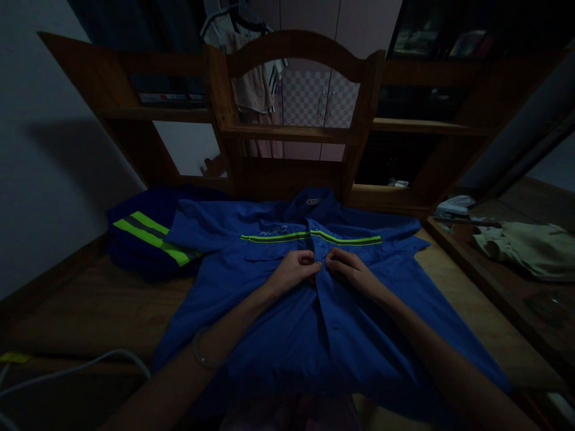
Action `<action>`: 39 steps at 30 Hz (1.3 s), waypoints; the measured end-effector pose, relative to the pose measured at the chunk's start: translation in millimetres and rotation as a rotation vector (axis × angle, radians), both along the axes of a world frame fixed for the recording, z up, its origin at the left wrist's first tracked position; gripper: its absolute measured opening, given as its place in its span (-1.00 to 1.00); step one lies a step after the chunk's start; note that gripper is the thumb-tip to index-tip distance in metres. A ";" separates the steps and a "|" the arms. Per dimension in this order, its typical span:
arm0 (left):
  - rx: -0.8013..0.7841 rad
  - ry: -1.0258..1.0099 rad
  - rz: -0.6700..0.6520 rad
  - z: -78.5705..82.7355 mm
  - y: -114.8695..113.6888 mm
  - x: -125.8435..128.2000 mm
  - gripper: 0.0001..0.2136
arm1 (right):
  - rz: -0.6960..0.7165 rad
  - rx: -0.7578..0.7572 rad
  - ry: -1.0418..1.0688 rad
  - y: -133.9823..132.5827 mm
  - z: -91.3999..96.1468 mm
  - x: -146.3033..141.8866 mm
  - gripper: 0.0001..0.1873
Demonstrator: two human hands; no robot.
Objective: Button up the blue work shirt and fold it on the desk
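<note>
A blue short-sleeved work shirt (pixel 269 317) lies spread out, front side up, with its collar toward the shelf and a yellow-green reflective stripe across the chest. Both my hands are at its front placket, just below that stripe. My left hand (pixel 294 268) pinches the placket edge between thumb and fingers. Close by on the right, my right hand (pixel 345 263) has its fingertips closed on the other side of the placket. Any button between the fingertips is too small and dark to make out. A bracelet circles my left wrist.
Beside the left sleeve lies a folded dark blue garment (pixel 148 233) with reflective bands. A wooden shelf unit (pixel 287 134) rises at the table's back. Pale cloth (pixel 530 248) lies at the right; a white cable (pixel 90 362) curves along the lower left.
</note>
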State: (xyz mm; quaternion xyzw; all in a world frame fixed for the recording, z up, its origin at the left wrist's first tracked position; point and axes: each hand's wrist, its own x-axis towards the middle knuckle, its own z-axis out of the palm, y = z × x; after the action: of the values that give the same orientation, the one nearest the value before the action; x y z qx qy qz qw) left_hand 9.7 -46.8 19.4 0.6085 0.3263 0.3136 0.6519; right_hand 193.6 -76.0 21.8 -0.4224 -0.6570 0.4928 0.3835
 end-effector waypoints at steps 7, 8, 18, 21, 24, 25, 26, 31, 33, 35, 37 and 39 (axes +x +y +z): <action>0.153 0.044 0.007 -4.5 -0.8 -1.1 -0.75 | -0.024 0.063 -0.106 -1.1 -2.8 2.7 -0.90; 0.211 0.070 0.023 -4.8 -1.1 -1.1 -0.77 | -0.032 0.074 -0.123 -1.1 -3.3 2.8 -0.89; 0.716 0.362 0.219 5.1 -10.0 -0.2 -0.91 | -0.056 0.136 -0.145 -1.4 2.1 2.4 -0.74; 0.754 0.370 0.228 6.3 -11.8 0.8 -0.90 | -0.067 0.126 -0.137 0.3 1.3 3.0 -0.73; 0.744 0.379 0.236 5.7 -10.9 1.2 -0.84 | -0.060 0.112 -0.131 -0.2 1.8 2.7 -0.72; 0.733 0.375 0.242 5.3 -10.0 1.1 -0.82 | -0.054 0.109 -0.136 -1.0 2.3 2.3 -0.72; 0.720 0.367 0.248 4.8 -8.9 1.0 -0.80 | -0.049 0.108 -0.143 -2.0 2.8 1.8 -0.72; 0.652 0.319 0.211 1.7 -3.0 -1.4 -0.74 | -0.038 0.111 -0.168 -6.2 5.0 0.7 -0.72; 0.627 0.312 0.175 1.0 -1.8 -2.5 -0.73 | -0.032 0.112 -0.170 -6.6 5.4 1.7 -0.73; 0.619 0.308 0.147 1.1 -1.5 -2.9 -0.73 | -0.032 0.114 -0.169 -6.5 5.4 3.0 -0.74; 0.628 0.302 0.134 1.7 -1.8 -2.6 -0.75 | -0.034 0.115 -0.166 -5.9 4.8 3.9 -0.74; 0.649 0.294 0.140 2.7 -2.7 -1.8 -0.78 | -0.034 0.110 -0.162 -5.1 3.8 4.1 -0.73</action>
State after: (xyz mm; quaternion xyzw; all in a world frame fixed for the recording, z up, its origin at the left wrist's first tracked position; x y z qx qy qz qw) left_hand 7.9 -49.5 22.2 0.7987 0.3409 0.3537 0.3477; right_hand 197.8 -81.0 25.5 -0.4506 -0.7045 0.4137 0.3599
